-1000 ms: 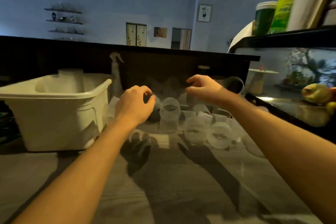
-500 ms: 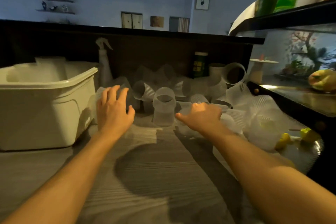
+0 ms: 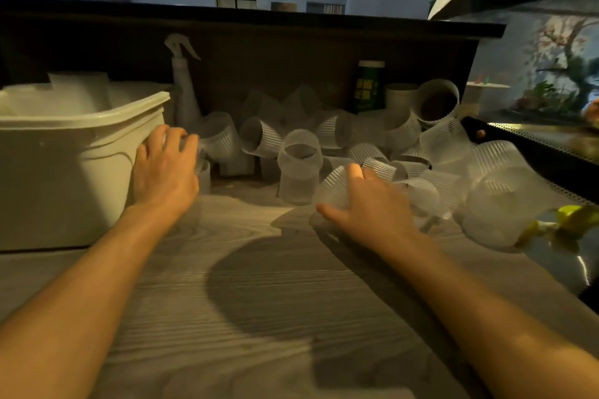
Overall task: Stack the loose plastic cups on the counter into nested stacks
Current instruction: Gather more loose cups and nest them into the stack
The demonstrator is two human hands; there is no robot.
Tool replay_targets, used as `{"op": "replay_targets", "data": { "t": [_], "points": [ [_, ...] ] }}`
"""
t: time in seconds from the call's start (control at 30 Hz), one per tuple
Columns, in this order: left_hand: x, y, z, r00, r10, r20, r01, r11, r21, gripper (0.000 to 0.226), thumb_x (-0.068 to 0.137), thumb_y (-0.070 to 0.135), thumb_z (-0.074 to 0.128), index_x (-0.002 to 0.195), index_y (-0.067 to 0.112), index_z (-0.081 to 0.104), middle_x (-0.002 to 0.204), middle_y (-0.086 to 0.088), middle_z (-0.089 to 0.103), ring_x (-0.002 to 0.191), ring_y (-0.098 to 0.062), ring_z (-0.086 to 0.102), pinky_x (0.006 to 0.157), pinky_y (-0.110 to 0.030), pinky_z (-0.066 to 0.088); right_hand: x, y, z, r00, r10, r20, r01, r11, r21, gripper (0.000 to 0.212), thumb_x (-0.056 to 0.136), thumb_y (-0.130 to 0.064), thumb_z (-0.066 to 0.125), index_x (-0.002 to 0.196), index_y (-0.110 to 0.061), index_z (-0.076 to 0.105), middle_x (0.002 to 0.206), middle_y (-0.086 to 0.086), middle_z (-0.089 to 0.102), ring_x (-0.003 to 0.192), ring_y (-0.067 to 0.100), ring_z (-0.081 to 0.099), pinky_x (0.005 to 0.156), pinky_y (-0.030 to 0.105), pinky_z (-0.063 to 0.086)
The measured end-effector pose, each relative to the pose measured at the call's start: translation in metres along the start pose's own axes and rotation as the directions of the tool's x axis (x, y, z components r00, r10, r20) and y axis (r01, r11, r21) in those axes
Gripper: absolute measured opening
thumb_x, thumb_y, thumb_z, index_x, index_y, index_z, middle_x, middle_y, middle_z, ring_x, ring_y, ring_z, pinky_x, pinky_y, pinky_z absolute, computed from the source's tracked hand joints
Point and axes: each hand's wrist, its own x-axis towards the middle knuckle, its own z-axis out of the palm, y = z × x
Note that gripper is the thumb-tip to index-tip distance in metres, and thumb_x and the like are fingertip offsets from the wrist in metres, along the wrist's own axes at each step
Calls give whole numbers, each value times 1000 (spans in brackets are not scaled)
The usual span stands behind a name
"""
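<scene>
Several translucent ribbed plastic cups (image 3: 402,139) lie in a loose pile at the back of the wooden counter (image 3: 259,285), most on their sides. One cup (image 3: 299,172) stands near the middle with another tilted on top of it. My left hand (image 3: 165,172) reaches to the pile's left end beside the bin, its fingers curled over a cup (image 3: 202,172) that it mostly hides. My right hand (image 3: 369,207) grips a cup lying on its side (image 3: 334,186) at the front of the pile, thumb below and fingers above.
A large white plastic bin (image 3: 81,126) stands at the left, close to my left hand. A spray bottle (image 3: 183,91) and a green can (image 3: 369,84) stand against the dark back panel. A glass display case (image 3: 551,146) borders the right side, with yellow-green objects (image 3: 570,217) below it.
My left hand went from spread fingers to curling over a cup beside the bin. My right hand closed round a cup at the pile's front. The view tilted further down.
</scene>
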Motion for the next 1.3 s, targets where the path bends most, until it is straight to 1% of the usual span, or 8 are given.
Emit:
{"op": "replay_targets", "data": {
  "t": [0.2, 0.33, 0.53, 0.73, 0.93, 1.1, 1.2, 1.3],
  "points": [
    [-6, -1, -13, 995, -12, -95, 0, 992, -125, 69, 75, 24, 82, 132, 3, 50, 140, -21, 47, 139, -40, 30, 110, -54, 32, -21, 19, -15, 990, -138, -25, 140, 949, 283, 79, 83, -60, 64, 143, -23, 29, 137, 1, 47, 119, 21, 50, 93, 41, 51],
    [-12, 10, -38, 971, -42, -236, -30, 956, -292, 65, 81, 39, 76, 133, 11, 50, 124, -21, 51, 114, -40, 47, 91, -48, 43, -36, 27, -22, 990, -138, -41, 142, 893, 426, 81, 81, -56, 69, 144, -27, 28, 139, -4, 45, 120, 15, 47, 96, 35, 48],
    [-33, 49, -75, 989, -117, -93, 11, 679, -734, 55, 91, 44, 55, 129, 5, 44, 109, -11, 52, 91, -20, 50, 64, -23, 40, -42, 25, -26, 976, -211, -57, 214, 868, 448, 92, 81, -48, 73, 151, -24, 19, 149, -2, 36, 132, 16, 38, 108, 36, 39],
    [-45, 79, -79, 997, 30, -67, -72, 543, -837, 36, 95, 49, 45, 107, 16, 52, 95, 1, 55, 80, -9, 53, 57, -11, 40, -47, 14, -22, 960, -274, -65, 278, 886, 372, 91, 83, -47, 72, 152, -20, 20, 146, -1, 38, 129, 15, 39, 105, 34, 40],
    [-49, 93, -62, 968, 223, -114, -214, 500, -839, 39, 89, 59, 47, 103, 26, 63, 99, 7, 62, 88, 3, 55, 69, -6, 38, -47, 8, -21, 935, -341, -97, 354, 886, 298, 87, 82, -47, 71, 151, -19, 24, 143, 0, 39, 126, 16, 40, 102, 37, 43],
    [-64, 114, -62, 974, 218, -63, -147, 398, -905, 50, 98, 55, 42, 135, 25, 55, 129, 12, 56, 113, 20, 45, 89, -1, 35, -52, -2, -20, 914, -387, -120, 405, 862, 304, 80, 80, -42, 73, 145, -17, 33, 135, 2, 44, 118, 18, 45, 93, 38, 48],
    [-77, 136, -68, 942, 326, 83, 5, 235, -972, 77, 89, 69, 27, 153, 27, 29, 156, 14, 30, 141, 9, 24, 117, -17, 20, -53, -5, -18, 918, -377, -119, 395, 853, 340, 80, 77, -39, 76, 142, -17, 36, 128, 1, 47, 112, 17, 49, 88, 40, 50],
    [-79, 141, -67, 892, 409, 194, 141, 154, -978, 88, 78, 85, 21, 153, 41, 10, 160, 22, 9, 148, 2, 5, 123, -37, 8, -52, 2, -16, 923, -376, -78, 380, 864, 331, 85, 77, -42, 76, 146, -19, 31, 132, -1, 44, 116, 16, 48, 93, 41, 49]
  ]
}}
